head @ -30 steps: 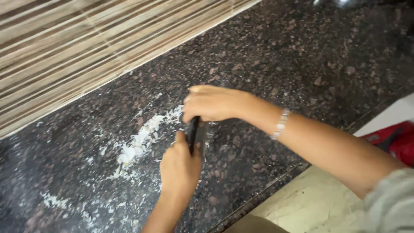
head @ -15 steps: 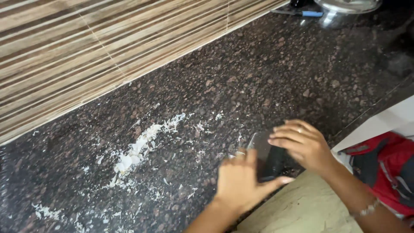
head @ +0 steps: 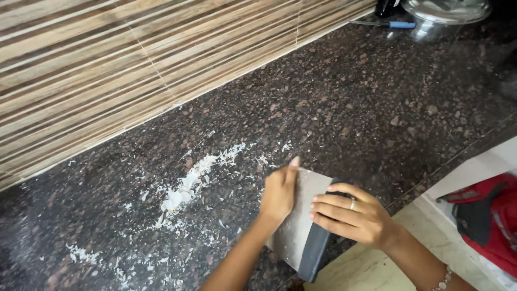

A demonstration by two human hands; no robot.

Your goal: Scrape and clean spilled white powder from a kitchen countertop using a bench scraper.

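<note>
Meanwhile, both hands are gripping a metal bench scraper lying near the granite worktop's front edge: left hand pressing its blade, right hand clasping its black handle, beside white scrapings.

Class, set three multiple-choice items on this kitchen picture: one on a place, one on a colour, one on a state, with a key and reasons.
1. Where do the white scraps lie?
A. left of the scraper
B. on the floor
C. on the lid

2. What colour is the scraper's handle?
A. red
B. black
C. white

3. How is the scraper held?
A. by neither hand
B. by one hand
C. by both hands

Key: 1 A, scraps spread on the counter to its left; 2 B, the handle is dark; 3 C, left hand presses the blade, right hand holds the handle.
</note>
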